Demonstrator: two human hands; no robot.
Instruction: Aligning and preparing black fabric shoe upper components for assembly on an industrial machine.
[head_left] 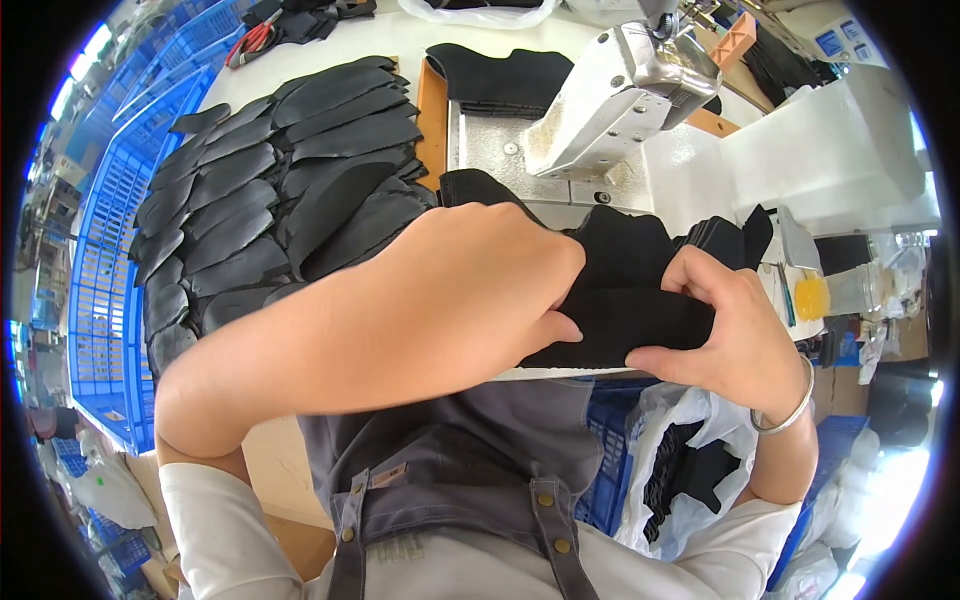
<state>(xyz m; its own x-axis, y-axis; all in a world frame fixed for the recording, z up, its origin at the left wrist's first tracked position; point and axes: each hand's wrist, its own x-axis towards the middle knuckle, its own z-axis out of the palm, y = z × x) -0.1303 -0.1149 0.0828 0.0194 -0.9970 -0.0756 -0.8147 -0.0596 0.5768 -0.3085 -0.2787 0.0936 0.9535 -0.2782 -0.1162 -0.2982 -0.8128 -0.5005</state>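
Pinching black cloth (630,322) tight, left hand (490,260) and right hand (725,325), silver machine (615,100) ahead, black piles (235,210) left, blue basket (103,275) beside.

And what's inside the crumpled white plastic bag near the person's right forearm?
Flat black cut-out pieces show in the crumpled white plastic bag's opening; anything beneath them is covered, so I can't tell.

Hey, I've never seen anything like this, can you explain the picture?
This view comes from a wide camera worn on a person's head, looking down, so edges curve. There's no robot: the person's bare right hand holds one end of a black piece between thumb and fingers; the left hand is at the other end, its grip partly hidden. On the white table, rows of dark overlapping pieces lie to the left. The metal machine beyond looks like a sewing machine.
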